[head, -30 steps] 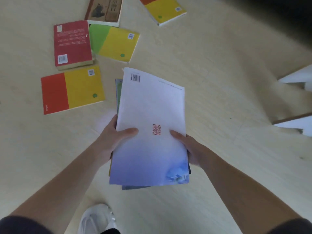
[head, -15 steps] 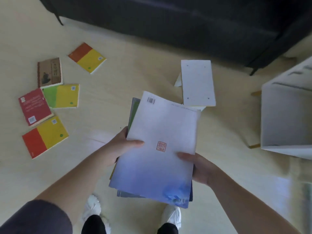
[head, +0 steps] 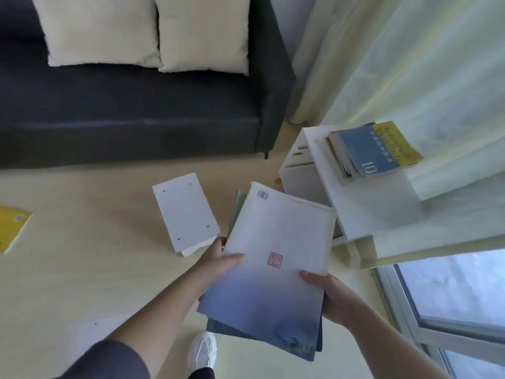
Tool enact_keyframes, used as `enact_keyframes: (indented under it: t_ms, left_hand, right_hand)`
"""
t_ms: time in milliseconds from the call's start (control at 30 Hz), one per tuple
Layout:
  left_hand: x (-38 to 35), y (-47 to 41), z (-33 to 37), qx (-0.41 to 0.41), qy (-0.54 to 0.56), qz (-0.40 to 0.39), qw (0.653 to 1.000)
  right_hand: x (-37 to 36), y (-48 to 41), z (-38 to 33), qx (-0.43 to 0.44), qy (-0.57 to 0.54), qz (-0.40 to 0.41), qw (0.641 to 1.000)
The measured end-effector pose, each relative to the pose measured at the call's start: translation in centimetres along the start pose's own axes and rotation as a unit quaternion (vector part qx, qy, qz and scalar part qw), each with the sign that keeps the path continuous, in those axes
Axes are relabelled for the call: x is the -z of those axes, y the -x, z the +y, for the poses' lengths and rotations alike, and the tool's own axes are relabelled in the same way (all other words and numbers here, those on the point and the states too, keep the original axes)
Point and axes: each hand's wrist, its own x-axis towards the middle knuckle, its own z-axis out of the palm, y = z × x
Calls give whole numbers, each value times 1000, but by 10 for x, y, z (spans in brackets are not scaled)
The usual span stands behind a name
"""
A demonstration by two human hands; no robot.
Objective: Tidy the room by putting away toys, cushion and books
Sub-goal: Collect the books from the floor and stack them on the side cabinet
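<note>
I carry a stack of thin books (head: 276, 258) in front of me; the top one is white fading to blue, with a barcode and a small red stamp. My left hand (head: 218, 262) grips the stack's left edge with the thumb on top. On the lower right edge my right hand (head: 328, 294) holds it the same way. A white shelf unit (head: 363, 212) stands just to the right, with a pile of books (head: 371, 151) on its top. Two cream cushions (head: 147, 34) lean on the dark sofa (head: 131, 116). One yellow book (head: 11, 228) lies on the floor at the far left.
A loose white board (head: 185, 212) with small holes lies on the pale wooden floor beside the stack. Sheer curtains (head: 410, 64) hang at the right over a window (head: 451, 294). My white shoe (head: 203, 350) shows below the stack.
My view has swung up and right: the books on the floor have left the frame, and the sofa, cushions, shelf unit and window came in. Both hands keep their hold on the stack.
</note>
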Motion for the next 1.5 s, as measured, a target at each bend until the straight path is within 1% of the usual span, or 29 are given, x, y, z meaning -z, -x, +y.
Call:
enact_keyframes:
  t_ms: [133, 233, 333, 467, 600, 700, 800, 867, 933, 1000, 1033, 1067, 1100, 1133, 1167, 1200, 1233, 1300, 1367, 1400, 1500]
  left_hand:
    - [-52, -60, 54, -19, -128, -31, 991]
    - [-106, -105, 88, -34, -192, -75, 978]
    - [-162, -146, 113, -61, -264, -105, 957]
    - [-247, -209, 137, -57, -320, -144, 935]
    - [-305, -236, 141, -35, -343, -182, 921]
    - [-336, -254, 139, -29, -363, -194, 911]
    - [-351, -269, 140, -20, -378, -199, 904]
    - [-357, -280, 141, -19, -403, -199, 893]
    - [-361, -286, 143, -33, -460, -189, 867]
    - [-368, -288, 152, -79, -534, -155, 827]
    - [-373, -285, 160, -134, -559, -124, 809]
    - [-380, -283, 171, -214, -571, -89, 787]
    - [-388, -283, 182, -314, -575, -56, 754]
    - [-397, -286, 193, -404, -587, -25, 701]
    - [-406, -293, 202, -471, -598, 5, 648]
    - [-414, -302, 209, -506, -617, 26, 602]
    - [-422, -313, 217, -492, -652, 20, 577]
    - [-434, -335, 226, -423, -727, 6, 541]
    - [-440, -349, 228, -387, -768, 9, 510]
    - [-442, -352, 228, -382, -772, 7, 508]
    - [-433, -356, 224, -393, -751, -7, 530]
  right_hand:
    - [51, -4, -29, 28, -54, 50, 997]
    - [98, -7, -43, 37, -108, 95, 989]
    - [147, -16, -58, 45, -130, 132, 982]
    - [226, -30, -75, 20, -171, 186, 967]
    - [280, -30, -75, 10, -214, 209, 954]
    - [303, -34, -71, 11, -249, 223, 942]
    - [313, -40, -69, 13, -268, 228, 936]
    - [318, -47, -68, 13, -283, 242, 928]
    - [321, -52, -65, 11, -302, 257, 918]
    - [322, -54, -62, 11, -320, 268, 909]
    - [322, -54, -60, 13, -331, 276, 903]
    - [324, -54, -60, 15, -339, 284, 897]
    - [325, -54, -60, 16, -344, 292, 893]
    - [326, -54, -61, 19, -346, 295, 890]
    - [327, -55, -63, 21, -347, 299, 889]
    - [329, -56, -64, 22, -348, 302, 887]
    - [333, -58, -67, 25, -350, 304, 886]
    - [340, -63, -72, 26, -350, 312, 883]
    - [347, -70, -76, 30, -345, 314, 884]
    - [351, -73, -79, 35, -340, 315, 886]
    - [361, -85, -88, 54, -335, 325, 883]
